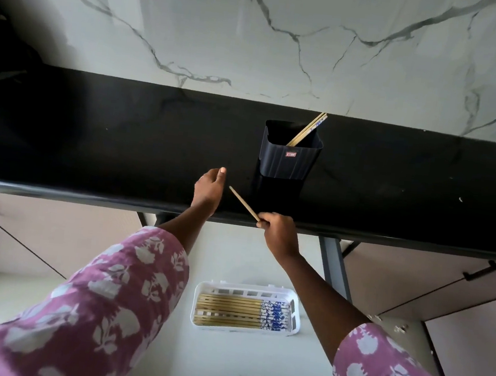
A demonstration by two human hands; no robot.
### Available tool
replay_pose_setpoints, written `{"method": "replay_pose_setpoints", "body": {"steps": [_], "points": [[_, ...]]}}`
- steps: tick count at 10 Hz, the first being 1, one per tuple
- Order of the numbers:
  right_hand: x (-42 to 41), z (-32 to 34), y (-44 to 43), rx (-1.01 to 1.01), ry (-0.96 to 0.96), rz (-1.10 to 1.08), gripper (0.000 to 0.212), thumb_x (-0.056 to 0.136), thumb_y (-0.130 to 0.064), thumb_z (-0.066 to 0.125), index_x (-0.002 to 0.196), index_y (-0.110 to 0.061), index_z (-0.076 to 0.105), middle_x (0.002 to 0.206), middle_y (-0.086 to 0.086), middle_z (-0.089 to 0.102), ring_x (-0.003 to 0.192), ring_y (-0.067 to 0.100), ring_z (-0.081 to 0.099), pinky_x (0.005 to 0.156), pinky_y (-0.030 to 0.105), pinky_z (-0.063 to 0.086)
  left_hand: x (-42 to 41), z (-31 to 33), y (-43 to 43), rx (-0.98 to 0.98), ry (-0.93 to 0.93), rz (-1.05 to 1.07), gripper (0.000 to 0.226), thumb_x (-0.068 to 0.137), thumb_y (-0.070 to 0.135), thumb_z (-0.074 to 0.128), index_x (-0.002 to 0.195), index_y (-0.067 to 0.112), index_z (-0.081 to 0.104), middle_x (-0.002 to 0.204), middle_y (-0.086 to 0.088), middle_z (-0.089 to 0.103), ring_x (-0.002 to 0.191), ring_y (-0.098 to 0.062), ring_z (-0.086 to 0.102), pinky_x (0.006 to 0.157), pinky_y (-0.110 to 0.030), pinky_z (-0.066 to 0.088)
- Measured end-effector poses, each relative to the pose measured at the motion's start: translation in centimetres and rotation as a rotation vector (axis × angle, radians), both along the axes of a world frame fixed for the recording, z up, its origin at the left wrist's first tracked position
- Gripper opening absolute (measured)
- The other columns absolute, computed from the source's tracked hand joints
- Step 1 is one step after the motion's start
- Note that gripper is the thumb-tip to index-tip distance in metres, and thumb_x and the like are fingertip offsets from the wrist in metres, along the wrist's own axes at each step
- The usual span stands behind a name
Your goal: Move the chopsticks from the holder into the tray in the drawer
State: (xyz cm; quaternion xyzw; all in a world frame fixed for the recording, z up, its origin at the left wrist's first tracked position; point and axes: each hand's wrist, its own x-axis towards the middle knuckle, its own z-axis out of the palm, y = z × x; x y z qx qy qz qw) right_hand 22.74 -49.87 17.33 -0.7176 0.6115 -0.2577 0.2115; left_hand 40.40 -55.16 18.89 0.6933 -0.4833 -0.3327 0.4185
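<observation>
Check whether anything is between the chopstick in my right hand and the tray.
Nothing visible. The right hand grips the chopstick over the counter edge, and the tray lies uncovered below it.

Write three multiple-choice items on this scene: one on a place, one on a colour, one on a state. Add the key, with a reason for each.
1. Compared with the holder, the tray lies:
A. higher, on a shelf
B. level, right beside it
C. lower, in the drawer

2. The patterned ends of the chopsticks in the tray are:
A. blue and white
B. red
C. green

3. The right hand:
A. hangs empty
B. grips a chopstick
C. lies flat in the tray

Key:
1. C, as the white tray sits on the drawer floor below the counter edge.
2. A, as a blue pattern on white shows at their right ends.
3. B, as the fingers curl round one end and the stick juts up to the left.
</observation>
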Motion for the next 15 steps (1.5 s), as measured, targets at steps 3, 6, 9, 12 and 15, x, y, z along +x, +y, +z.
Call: {"method": "replay_pose_setpoints", "body": {"steps": [3, 6, 9, 12, 15], "points": [[-0.5, -5.9, 3.8, 0.244, 0.26, 0.188, 0.018, 0.091, -0.008, 0.052, 0.096, -0.01, 0.069, 0.092, 0.012, 0.07, 0.087, 0.032, 0.063, 0.07, 0.034, 0.05, 2.2, -4.7, -1.6, 0.515, -0.578, -0.19, 0.069, 0.089, 0.061, 0.035, 0.147, 0.036, 0.007, 0.157, 0.001, -0.012, 0.141, -0.035, -0.017, 0.111, -0.054, -0.009], [-0.1, -10.6, 7.7, 0.384, 0.532, 0.463, 0.025, 0.089, -0.005, 0.044, 0.087, -0.015, 0.067, 0.1, 0.015, 0.066, 0.098, 0.031, 0.061, 0.073, 0.034, 0.046, 2.5, -4.6, -2.0, 0.584, -0.627, -0.274, 0.076, 0.086, 0.068, 0.03, 0.146, 0.039, -0.008, 0.153, 0.006, -0.028, 0.138, -0.033, -0.028, 0.105, -0.064, -0.01], [1.4, -12.7, 8.1, 0.527, 0.488, 0.451, 0.034, 0.093, -0.012, 0.039, 0.059, -0.011, 0.036, 0.083, 0.022, 0.055, 0.084, 0.031, 0.056, 0.068, 0.029, 0.031, 2.4, -4.5, -2.1, 0.599, -0.629, -0.268, 0.075, 0.087, 0.066, 0.031, 0.146, 0.039, -0.008, 0.153, 0.007, -0.028, 0.138, -0.033, -0.028, 0.106, -0.063, -0.01], [1.8, -14.0, 8.1, 0.553, 0.405, 0.405, 0.042, 0.093, -0.02, 0.039, 0.053, -0.015, 0.027, 0.07, 0.012, 0.045, 0.071, 0.023, 0.045, 0.063, 0.028, 0.026, 2.3, -4.1, -2.2, 0.625, -0.618, -0.28, 0.074, 0.088, 0.064, 0.03, 0.146, 0.039, -0.009, 0.152, 0.007, -0.029, 0.138, -0.034, -0.027, 0.106, -0.063, -0.007], [0.7, -13.3, 8.0, 0.499, 0.337, 0.439, 0.028, 0.089, -0.004, 0.04, 0.061, -0.009, 0.042, 0.062, 0.007, 0.043, 0.059, 0.015, 0.044, 0.054, 0.018, 0.032, 2.2, -4.1, -2.2, 0.63, -0.624, -0.275, 0.074, 0.088, 0.065, 0.03, 0.145, 0.04, -0.009, 0.152, 0.007, -0.028, 0.138, -0.034, -0.027, 0.107, -0.063, -0.007]]}}
